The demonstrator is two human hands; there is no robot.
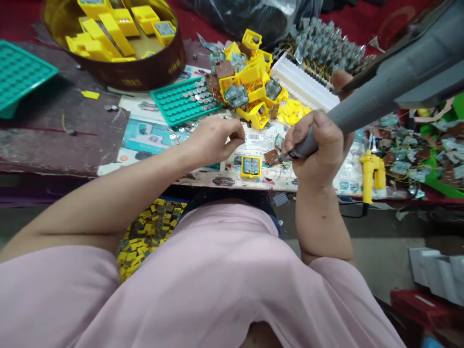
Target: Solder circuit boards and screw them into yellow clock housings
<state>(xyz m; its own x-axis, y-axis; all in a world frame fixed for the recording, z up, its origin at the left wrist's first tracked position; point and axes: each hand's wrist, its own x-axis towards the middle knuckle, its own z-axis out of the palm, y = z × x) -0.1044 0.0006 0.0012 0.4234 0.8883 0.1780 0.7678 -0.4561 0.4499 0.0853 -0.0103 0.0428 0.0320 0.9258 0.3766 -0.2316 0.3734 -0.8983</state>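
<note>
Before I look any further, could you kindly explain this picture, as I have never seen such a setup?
There is no machine arm here: these are a person's bare hands, seen by a camera worn on the head, looking forward and down past a pink shirt. The right hand grips a long gray tool. The left hand, fingers curled, is near a small yellow case; whether it pinches something tiny, I cannot tell. Beyond, on the worktable, are a heap of yellow casings, a teal tray with small silvery discs, and a round tin holding more yellow pieces.
</note>
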